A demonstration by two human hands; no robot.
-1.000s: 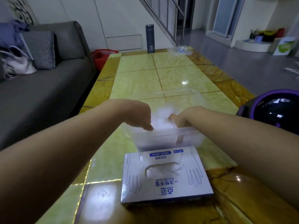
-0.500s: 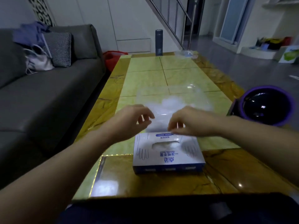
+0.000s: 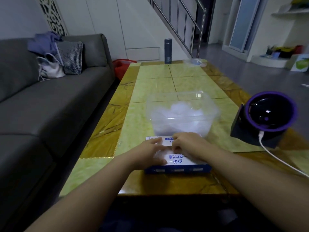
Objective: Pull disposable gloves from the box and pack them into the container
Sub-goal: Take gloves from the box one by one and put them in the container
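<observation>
Gloves (image 3: 180, 112) fill our container (image 3: 208, 104) on the tabletop (image 3: 150, 77), just behind the box (image 3: 183, 162). Our left hand (image 3: 148, 152) lies flat on the box, fingers straight; whether our right hand (image 3: 187, 144) pinches anything there, we cannot tell.

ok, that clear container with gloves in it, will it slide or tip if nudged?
Probably slides: the clear container looks thin-walled and holds only a fluffy pile of gloves, so likely light. Tipping seems unlikely; it sits wide and low. The glossy table likely gives little friction.
</observation>
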